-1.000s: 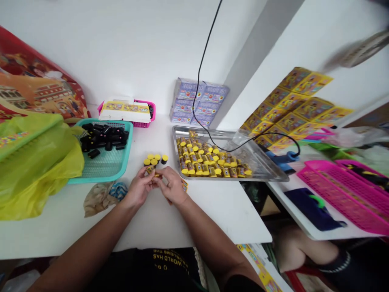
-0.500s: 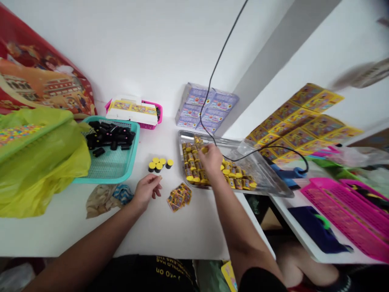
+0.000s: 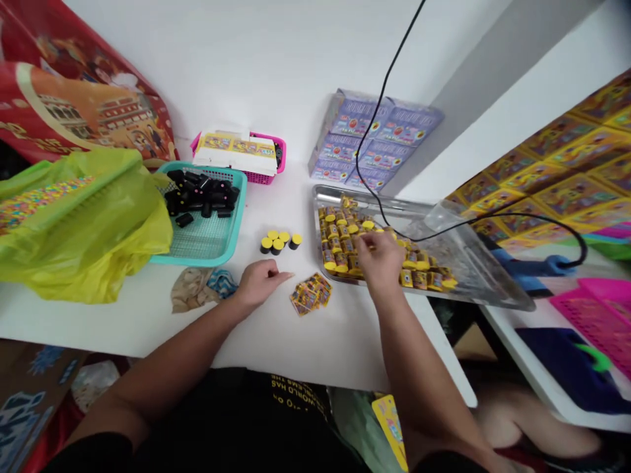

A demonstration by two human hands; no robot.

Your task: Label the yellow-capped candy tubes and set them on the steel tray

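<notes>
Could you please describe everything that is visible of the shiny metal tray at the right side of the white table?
The shiny rectangular metal tray looks like stainless steel and is shallow, with a low raised rim. It lies flat at the right edge of the white table. Its left half holds rows of small yellow-capped cylinders with yellow labels. Its right half is mostly bare, apart from a clear plastic piece. The right hand is over the cylinders; whether it grips one is hidden.
</notes>
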